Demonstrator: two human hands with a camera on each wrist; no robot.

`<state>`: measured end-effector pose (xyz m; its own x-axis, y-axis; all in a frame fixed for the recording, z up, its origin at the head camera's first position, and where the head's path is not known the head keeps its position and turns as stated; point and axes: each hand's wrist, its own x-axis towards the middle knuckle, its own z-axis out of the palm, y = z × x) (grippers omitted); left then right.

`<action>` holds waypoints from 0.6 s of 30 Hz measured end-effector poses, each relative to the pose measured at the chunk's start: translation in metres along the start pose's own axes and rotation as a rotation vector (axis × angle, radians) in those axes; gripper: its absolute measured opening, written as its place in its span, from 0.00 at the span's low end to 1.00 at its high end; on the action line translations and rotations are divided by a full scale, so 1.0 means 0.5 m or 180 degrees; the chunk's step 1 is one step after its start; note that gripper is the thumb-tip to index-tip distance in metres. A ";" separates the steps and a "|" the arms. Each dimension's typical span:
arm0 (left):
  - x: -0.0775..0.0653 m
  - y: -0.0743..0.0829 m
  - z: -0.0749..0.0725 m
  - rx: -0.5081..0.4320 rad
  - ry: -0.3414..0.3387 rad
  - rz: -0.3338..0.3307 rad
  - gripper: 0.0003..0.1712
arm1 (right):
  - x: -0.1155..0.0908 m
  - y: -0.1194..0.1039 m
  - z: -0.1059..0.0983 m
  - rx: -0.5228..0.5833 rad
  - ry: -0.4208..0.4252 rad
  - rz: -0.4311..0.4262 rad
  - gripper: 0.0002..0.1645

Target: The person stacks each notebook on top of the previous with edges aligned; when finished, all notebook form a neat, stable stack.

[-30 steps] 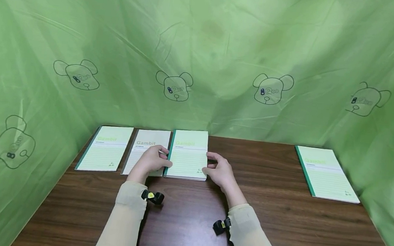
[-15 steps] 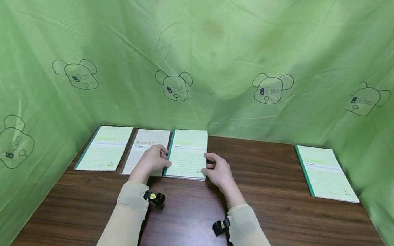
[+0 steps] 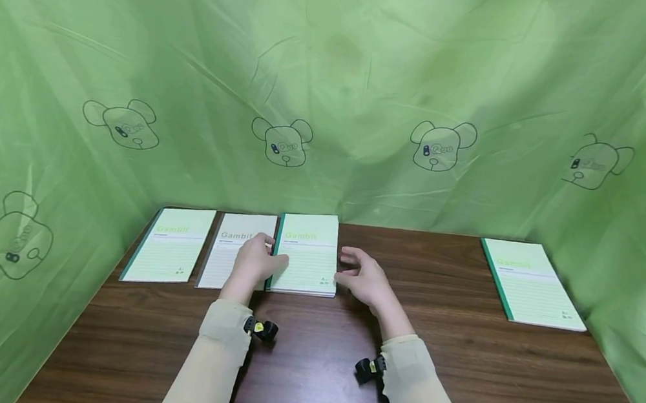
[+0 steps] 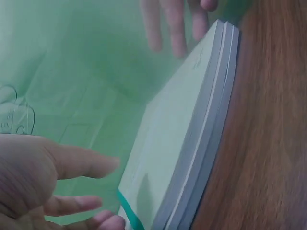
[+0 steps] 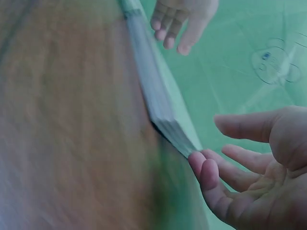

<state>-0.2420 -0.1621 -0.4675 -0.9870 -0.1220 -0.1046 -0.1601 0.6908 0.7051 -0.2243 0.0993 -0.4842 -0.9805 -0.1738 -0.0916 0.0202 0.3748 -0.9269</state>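
In the head view a stack of notebooks (image 3: 307, 258), light green on top with a green spine, lies at the table's back edge. At its spine side, my left hand (image 3: 253, 261) has the thumb raised over the cover and its fingers down by the edge. My right hand (image 3: 367, 280) is at the right edge, fingers loosely bent; in the right wrist view its fingertips (image 5: 195, 160) lie right at the stack's corner. Thumb and fingers are apart on both hands. The left wrist view shows the stack's layered page edges (image 4: 201, 129).
Left of the stack lie a grey-white notebook (image 3: 230, 254), partly behind the left hand, and a light green notebook (image 3: 169, 248). Another green notebook (image 3: 531, 283) sits far right on the wooden table (image 3: 307, 368). A green cloth (image 3: 348, 184) hangs around the back and sides.
Both hands have loosened from the stack: the left thumb has lifted, and the right hand has shifted slightly rightward off the edge. The notebooks keep their places; the head view has shifted slightly.
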 end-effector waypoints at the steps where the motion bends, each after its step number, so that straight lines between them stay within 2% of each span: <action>1: 0.000 0.005 0.001 -0.0023 0.0064 0.0034 0.32 | -0.001 0.000 -0.009 0.0009 -0.0017 -0.0016 0.39; 6: -0.009 0.047 0.020 -0.0271 0.0334 0.0244 0.30 | -0.018 0.000 -0.079 0.0003 -0.0104 -0.0180 0.36; 11: -0.024 0.101 0.066 -0.0558 0.0462 0.0472 0.29 | -0.049 0.008 -0.178 -0.0169 -0.0083 -0.0299 0.35; 15: -0.029 0.151 0.123 -0.0914 0.0333 0.0622 0.29 | -0.077 0.029 -0.266 -0.0242 0.0011 -0.0273 0.34; 18: -0.038 0.197 0.174 -0.1121 0.0084 0.0786 0.29 | -0.100 0.052 -0.334 -0.0156 0.0049 -0.0231 0.35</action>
<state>-0.2405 -0.0295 -0.4570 -0.9937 -0.0047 0.1121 0.1000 0.4166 0.9036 -0.2076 0.2696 -0.4433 -0.9819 -0.1883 -0.0189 -0.0603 0.4060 -0.9119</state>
